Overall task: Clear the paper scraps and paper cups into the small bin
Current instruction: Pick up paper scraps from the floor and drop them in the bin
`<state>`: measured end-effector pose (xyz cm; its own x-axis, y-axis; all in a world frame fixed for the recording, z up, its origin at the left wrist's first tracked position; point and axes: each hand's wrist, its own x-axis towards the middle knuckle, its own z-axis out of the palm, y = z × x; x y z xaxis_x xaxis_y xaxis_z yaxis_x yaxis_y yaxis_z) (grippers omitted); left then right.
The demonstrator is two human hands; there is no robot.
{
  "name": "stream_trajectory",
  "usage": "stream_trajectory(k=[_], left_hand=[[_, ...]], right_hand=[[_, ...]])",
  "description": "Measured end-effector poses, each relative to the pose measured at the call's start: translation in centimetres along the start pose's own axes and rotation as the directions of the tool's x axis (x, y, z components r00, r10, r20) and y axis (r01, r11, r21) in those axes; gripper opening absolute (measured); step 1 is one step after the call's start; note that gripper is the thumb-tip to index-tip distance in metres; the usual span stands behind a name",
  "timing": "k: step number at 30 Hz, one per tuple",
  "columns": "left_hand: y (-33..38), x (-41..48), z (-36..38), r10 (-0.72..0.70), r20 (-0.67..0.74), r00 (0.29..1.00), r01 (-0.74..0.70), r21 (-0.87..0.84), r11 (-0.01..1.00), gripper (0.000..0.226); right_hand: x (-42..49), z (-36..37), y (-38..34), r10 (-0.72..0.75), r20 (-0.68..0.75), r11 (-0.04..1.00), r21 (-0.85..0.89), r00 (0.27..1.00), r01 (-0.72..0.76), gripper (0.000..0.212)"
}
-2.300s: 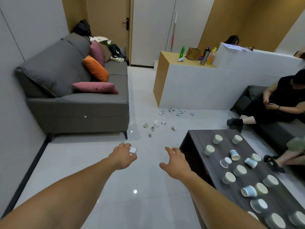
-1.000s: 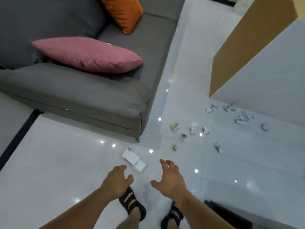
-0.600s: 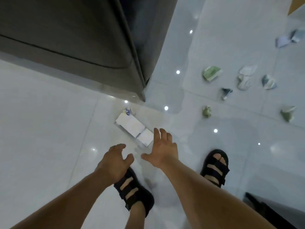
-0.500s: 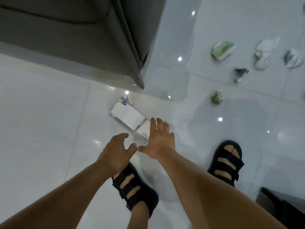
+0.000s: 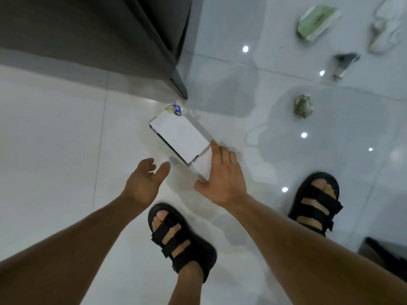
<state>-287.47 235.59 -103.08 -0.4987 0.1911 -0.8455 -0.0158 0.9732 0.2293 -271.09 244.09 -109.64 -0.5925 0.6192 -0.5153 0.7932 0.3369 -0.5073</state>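
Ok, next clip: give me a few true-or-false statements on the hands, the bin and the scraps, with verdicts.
1. The right hand touches the small bin's near end. True.
2. The left hand grips the bin. False: it is open and holds nothing.
3. Crumpled paper scraps lie on the floor. True.
4. The bin stands on a table. False: it is on the floor by the sofa's corner.
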Motion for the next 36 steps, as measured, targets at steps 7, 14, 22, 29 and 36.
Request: stream_trajectory(k=[7, 14, 22, 29, 36], left_hand=[[10.5, -4.3, 5.1, 0.115, 0.091, 0.989, -0.051, -0.525, 0.849, 0.024], [13.9, -2.4, 9.7, 0.132, 0.019, 0.991, -0.111, -0.43, 0.896, 0.041], [9.4, 1.0, 12.0, 0.104, -0.003, 0.995, -0.103, -0.143, 0.984, 0.04], [9.9, -0.1, 9.9, 0.112, -0.009, 0.994, -0.112, -0.087, 0.99, 0.042], [15.1, -9.6, 1.8, 0.262, -0.006, 0.965, -0.262, -0.037, 0.964, 0.041]], right_hand=[[-4.4, -9.6, 4.8, -0.094, -0.047, 0.995, 0.01, 0.994, 0.095, 0.105], [-1.8, -13.5, 11.9, -0.027, 0.116, 0.999, 0.019, 0.993, 0.025, 0.122], [9.3, -13.5, 17.9, 0.185, -0.114, 0.934, -0.289, 0.976, -0.211, 0.078], [7.4, -12.8, 15.8, 0.148, -0.148, 0.985, -0.064, 0.978, -0.159, 0.034], [-1.0, -20.7, 5.9, 0.113, -0.089, 0.985, 0.143, 0.99, -0.1, 0.054]])
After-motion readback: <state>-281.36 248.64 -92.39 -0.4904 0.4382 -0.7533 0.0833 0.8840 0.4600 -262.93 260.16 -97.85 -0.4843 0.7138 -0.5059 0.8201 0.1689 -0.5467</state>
